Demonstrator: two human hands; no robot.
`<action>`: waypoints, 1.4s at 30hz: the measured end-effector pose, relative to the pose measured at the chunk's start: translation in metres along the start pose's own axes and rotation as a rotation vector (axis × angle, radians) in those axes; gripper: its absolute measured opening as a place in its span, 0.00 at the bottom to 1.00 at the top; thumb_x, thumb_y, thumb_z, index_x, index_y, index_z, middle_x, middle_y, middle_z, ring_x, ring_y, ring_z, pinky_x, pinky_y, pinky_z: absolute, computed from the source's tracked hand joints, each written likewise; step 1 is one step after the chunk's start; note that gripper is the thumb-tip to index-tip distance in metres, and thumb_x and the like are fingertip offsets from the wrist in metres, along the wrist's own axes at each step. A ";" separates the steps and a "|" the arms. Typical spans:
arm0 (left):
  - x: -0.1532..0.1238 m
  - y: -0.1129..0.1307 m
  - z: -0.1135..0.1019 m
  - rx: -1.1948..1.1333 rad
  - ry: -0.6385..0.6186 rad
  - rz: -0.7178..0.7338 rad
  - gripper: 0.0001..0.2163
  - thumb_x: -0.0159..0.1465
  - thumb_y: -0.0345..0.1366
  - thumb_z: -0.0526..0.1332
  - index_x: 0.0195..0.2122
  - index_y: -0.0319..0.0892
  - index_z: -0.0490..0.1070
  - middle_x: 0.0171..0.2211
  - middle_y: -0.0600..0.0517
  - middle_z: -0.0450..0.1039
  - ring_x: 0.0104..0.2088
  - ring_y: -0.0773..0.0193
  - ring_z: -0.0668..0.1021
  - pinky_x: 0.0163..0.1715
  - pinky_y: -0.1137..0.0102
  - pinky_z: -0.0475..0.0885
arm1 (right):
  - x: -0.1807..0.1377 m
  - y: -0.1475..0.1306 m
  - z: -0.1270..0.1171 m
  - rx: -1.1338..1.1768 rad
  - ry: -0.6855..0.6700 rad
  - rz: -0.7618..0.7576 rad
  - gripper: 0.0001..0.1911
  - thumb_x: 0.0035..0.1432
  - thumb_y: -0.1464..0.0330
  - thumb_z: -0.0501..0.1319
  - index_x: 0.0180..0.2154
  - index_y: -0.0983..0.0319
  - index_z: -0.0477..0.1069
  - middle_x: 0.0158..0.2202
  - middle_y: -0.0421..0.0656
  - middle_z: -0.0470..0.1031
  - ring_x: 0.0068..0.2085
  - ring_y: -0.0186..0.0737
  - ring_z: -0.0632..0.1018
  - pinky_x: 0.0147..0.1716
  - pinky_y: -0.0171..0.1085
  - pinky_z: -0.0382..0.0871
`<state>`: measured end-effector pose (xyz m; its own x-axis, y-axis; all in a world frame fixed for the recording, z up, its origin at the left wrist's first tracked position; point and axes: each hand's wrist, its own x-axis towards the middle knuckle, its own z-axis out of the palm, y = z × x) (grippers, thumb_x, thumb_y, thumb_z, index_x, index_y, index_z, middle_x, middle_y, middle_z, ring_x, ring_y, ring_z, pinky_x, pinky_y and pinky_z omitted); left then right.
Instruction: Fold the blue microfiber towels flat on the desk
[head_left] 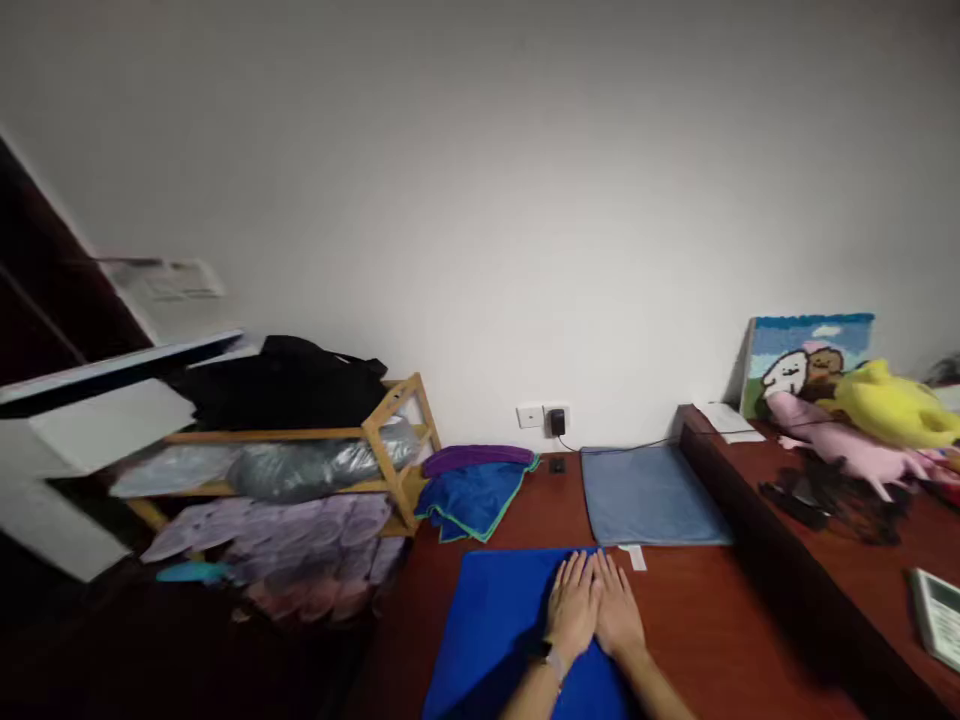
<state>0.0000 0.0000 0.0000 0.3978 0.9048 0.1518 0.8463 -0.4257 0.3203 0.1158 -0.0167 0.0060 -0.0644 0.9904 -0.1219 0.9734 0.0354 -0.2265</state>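
Observation:
A bright blue cloth (495,610) lies spread flat on the reddish-brown table. My left hand (574,605) rests palm down on its upper right part, fingers stretched out. Right beside it, touching along the thumb side, my right hand (616,608) lies flat at the cloth's right edge, its fingers also stretched. Neither hand grips anything. A small white tag (637,557) sticks out just past my right fingertips. Beyond the hands, a grey-blue cloth (652,495) is laid flat near the wall.
Crumpled blue and purple cloths (476,495) lie at the table's back left. A wooden rack (397,450) stands left of the table, holding a black bag (292,385). At right, a raised surface bears plush toys (840,440) and a picture (814,350). A plugged-in adapter (557,422) trails a cable.

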 end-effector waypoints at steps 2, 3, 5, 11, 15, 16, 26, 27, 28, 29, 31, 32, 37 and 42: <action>0.008 0.004 0.011 -0.022 -0.020 0.039 0.26 0.76 0.48 0.37 0.72 0.49 0.51 0.72 0.54 0.56 0.71 0.62 0.58 0.71 0.58 0.53 | 0.002 0.001 0.005 -0.001 0.018 -0.015 0.34 0.66 0.65 0.45 0.72 0.61 0.44 0.74 0.45 0.39 0.74 0.46 0.43 0.72 0.49 0.37; 0.011 0.003 0.015 -0.023 -0.027 0.051 0.26 0.76 0.48 0.37 0.72 0.49 0.50 0.72 0.54 0.55 0.71 0.61 0.57 0.71 0.57 0.53 | 0.003 0.002 0.007 0.001 0.026 -0.014 0.34 0.66 0.64 0.45 0.72 0.60 0.45 0.74 0.44 0.40 0.74 0.45 0.43 0.72 0.49 0.37; 0.012 -0.007 0.018 -0.007 -0.036 0.061 0.26 0.76 0.49 0.37 0.73 0.50 0.47 0.72 0.54 0.53 0.72 0.60 0.56 0.71 0.55 0.53 | 0.005 0.002 0.011 0.012 0.039 0.010 0.34 0.67 0.64 0.44 0.72 0.61 0.45 0.74 0.43 0.40 0.74 0.44 0.44 0.72 0.48 0.37; -0.013 -0.103 -0.017 0.174 0.000 -0.092 0.29 0.74 0.53 0.39 0.73 0.47 0.46 0.73 0.50 0.50 0.72 0.55 0.55 0.71 0.51 0.52 | 0.010 0.001 0.017 0.066 0.081 0.092 0.34 0.70 0.58 0.35 0.71 0.67 0.41 0.74 0.41 0.40 0.74 0.40 0.44 0.72 0.45 0.38; -0.037 -0.177 -0.048 0.273 0.011 -0.258 0.31 0.74 0.53 0.40 0.72 0.43 0.50 0.73 0.48 0.50 0.72 0.55 0.54 0.71 0.53 0.51 | 0.010 0.002 0.022 0.092 0.095 0.098 0.35 0.70 0.57 0.35 0.72 0.67 0.42 0.74 0.40 0.41 0.74 0.39 0.45 0.72 0.44 0.38; -0.042 -0.191 -0.052 0.285 0.008 -0.281 0.31 0.74 0.52 0.40 0.72 0.41 0.50 0.73 0.47 0.50 0.72 0.55 0.54 0.71 0.53 0.51 | 0.011 0.002 0.023 0.093 0.102 0.098 0.35 0.70 0.56 0.35 0.72 0.67 0.42 0.74 0.40 0.41 0.74 0.40 0.45 0.72 0.44 0.38; -0.047 -0.205 -0.061 0.340 0.125 -0.320 0.29 0.73 0.46 0.43 0.71 0.36 0.55 0.71 0.44 0.54 0.71 0.54 0.58 0.70 0.53 0.53 | 0.011 0.001 0.027 0.069 0.136 0.102 0.35 0.70 0.57 0.35 0.71 0.67 0.44 0.74 0.41 0.42 0.74 0.40 0.46 0.72 0.44 0.38; -0.044 -0.193 -0.060 0.331 0.162 -0.295 0.28 0.74 0.45 0.42 0.70 0.36 0.55 0.71 0.44 0.54 0.71 0.54 0.58 0.70 0.54 0.53 | 0.011 0.001 0.026 0.065 0.136 0.101 0.35 0.70 0.57 0.35 0.71 0.67 0.44 0.74 0.42 0.42 0.74 0.39 0.46 0.72 0.44 0.38; -0.039 -0.176 -0.057 0.309 0.193 -0.258 0.28 0.74 0.44 0.41 0.71 0.36 0.55 0.71 0.44 0.55 0.71 0.55 0.58 0.71 0.54 0.53 | 0.011 0.001 0.025 0.060 0.133 0.100 0.35 0.70 0.57 0.35 0.71 0.68 0.44 0.74 0.42 0.42 0.74 0.39 0.46 0.72 0.44 0.38; -0.034 -0.155 -0.051 0.277 0.212 -0.209 0.27 0.74 0.43 0.40 0.71 0.38 0.55 0.71 0.45 0.55 0.71 0.56 0.58 0.71 0.55 0.53 | 0.011 0.001 0.025 0.055 0.129 0.098 0.35 0.70 0.57 0.35 0.71 0.68 0.43 0.74 0.42 0.42 0.74 0.39 0.46 0.72 0.44 0.39; -0.022 -0.105 -0.033 0.184 0.175 -0.082 0.27 0.75 0.45 0.39 0.72 0.41 0.53 0.71 0.48 0.55 0.71 0.58 0.58 0.70 0.57 0.55 | 0.010 0.001 0.023 0.045 0.115 0.098 0.35 0.69 0.57 0.36 0.71 0.68 0.43 0.74 0.42 0.41 0.74 0.39 0.46 0.72 0.44 0.39; -0.017 -0.079 -0.021 0.135 0.125 -0.010 0.27 0.75 0.46 0.39 0.72 0.42 0.51 0.72 0.50 0.54 0.71 0.59 0.58 0.70 0.59 0.56 | 0.010 0.001 0.022 0.036 0.104 0.096 0.35 0.69 0.58 0.36 0.71 0.68 0.43 0.74 0.43 0.41 0.74 0.40 0.46 0.72 0.44 0.39; -0.004 -0.005 0.020 0.022 -0.028 0.070 0.27 0.75 0.45 0.35 0.73 0.46 0.43 0.73 0.54 0.51 0.72 0.61 0.55 0.72 0.58 0.53 | 0.009 0.003 0.023 -0.003 0.068 0.039 0.34 0.66 0.64 0.41 0.71 0.65 0.46 0.74 0.42 0.40 0.74 0.41 0.44 0.72 0.45 0.37; -0.022 -0.070 -0.004 0.116 -0.032 -0.034 0.28 0.75 0.48 0.36 0.73 0.46 0.43 0.73 0.53 0.48 0.73 0.59 0.53 0.72 0.55 0.51 | 0.011 0.002 0.026 0.065 0.129 0.091 0.35 0.69 0.58 0.36 0.71 0.68 0.44 0.74 0.44 0.42 0.74 0.41 0.47 0.72 0.45 0.39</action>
<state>-0.0698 0.0095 -0.0216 0.3781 0.9190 0.1120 0.8938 -0.3939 0.2143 0.1117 -0.0091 -0.0206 0.0565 0.9982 -0.0207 0.9574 -0.0600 -0.2823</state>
